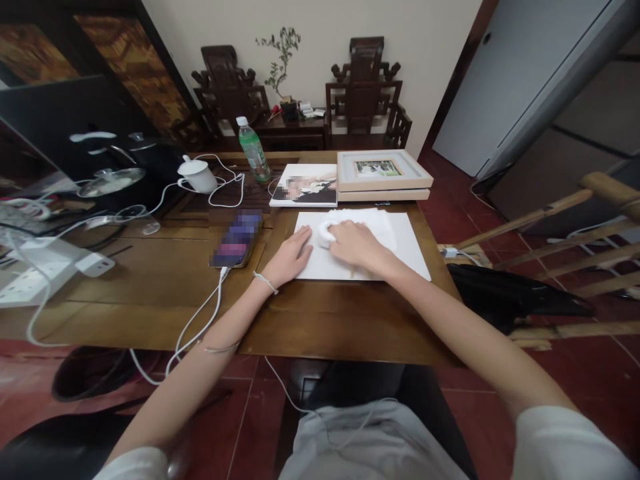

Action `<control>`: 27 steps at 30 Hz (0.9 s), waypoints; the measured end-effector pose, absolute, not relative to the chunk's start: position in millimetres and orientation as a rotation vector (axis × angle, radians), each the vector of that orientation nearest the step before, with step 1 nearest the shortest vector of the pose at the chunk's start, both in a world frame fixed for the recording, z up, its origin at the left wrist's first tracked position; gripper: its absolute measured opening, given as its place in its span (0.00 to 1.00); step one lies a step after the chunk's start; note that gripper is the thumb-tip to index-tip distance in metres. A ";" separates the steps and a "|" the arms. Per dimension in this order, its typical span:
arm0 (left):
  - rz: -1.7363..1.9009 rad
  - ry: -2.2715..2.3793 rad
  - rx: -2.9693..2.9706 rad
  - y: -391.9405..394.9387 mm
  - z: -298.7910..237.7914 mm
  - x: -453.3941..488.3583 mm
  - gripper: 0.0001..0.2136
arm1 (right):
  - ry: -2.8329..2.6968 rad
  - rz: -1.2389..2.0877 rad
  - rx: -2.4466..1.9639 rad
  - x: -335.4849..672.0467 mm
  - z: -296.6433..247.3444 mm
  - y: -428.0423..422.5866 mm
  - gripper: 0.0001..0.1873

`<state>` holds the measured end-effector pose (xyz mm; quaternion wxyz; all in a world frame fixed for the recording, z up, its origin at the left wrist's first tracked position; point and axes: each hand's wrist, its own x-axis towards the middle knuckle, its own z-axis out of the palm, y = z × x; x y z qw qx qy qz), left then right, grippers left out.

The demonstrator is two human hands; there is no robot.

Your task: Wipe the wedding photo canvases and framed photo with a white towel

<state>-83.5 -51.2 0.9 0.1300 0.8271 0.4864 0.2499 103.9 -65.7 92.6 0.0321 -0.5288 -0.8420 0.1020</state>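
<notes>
A white flat board [410, 250] lies on the wooden table [320, 320] in front of me. My left hand [290, 259] rests flat on the board's left edge, fingers stretched out. My right hand [356, 244] is closed over a white cloth [327, 231] and presses it onto the board. A loose white sheet or cloth [383, 223] lies under and behind that hand.
Behind the board lie a photo print [307, 183] and two stacked picture frames [383, 175]. A phone [237, 240] on a white cable lies to the left, with a green bottle [253, 152], a white teapot [197, 177] and power strips [55, 267]. Chairs stand behind.
</notes>
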 end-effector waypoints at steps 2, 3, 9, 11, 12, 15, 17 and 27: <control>0.693 1.411 2.442 -51.3 2.0 -84.2 0.23 | -2.514 0.297 -1.673 95.0 86.4 -43.4 0.19; 0.688 1.395 2.459 -52.0 3.5 -84.1 0.22 | -2.484 0.305 -1.687 88.7 84.0 -33.9 0.19; 0.716 1.309 2.506 -56.7 12.7 -82.8 0.19 | -2.440 0.441 -1.576 47.2 82.1 -1.7 0.17; 0.706 1.318 2.509 -56.4 11.6 -83.8 0.20 | -2.450 0.458 -1.571 45.1 84.5 2.4 0.18; 0.695 1.327 2.511 -55.9 10.2 -84.5 0.20 | -2.448 0.462 -1.590 48.3 85.9 4.0 0.18; 0.652 1.371 2.507 -54.1 5.0 -86.8 0.22 | -2.433 0.433 -1.673 75.9 90.2 8.9 0.19; 0.623 1.395 2.503 -53.3 2.6 -87.6 0.22 | -2.433 0.377 -1.711 106.6 91.5 11.7 0.19; 0.611 1.405 2.504 -53.1 1.5 -86.0 0.22 | -2.535 -0.005 -1.786 225.2 68.1 -60.6 0.14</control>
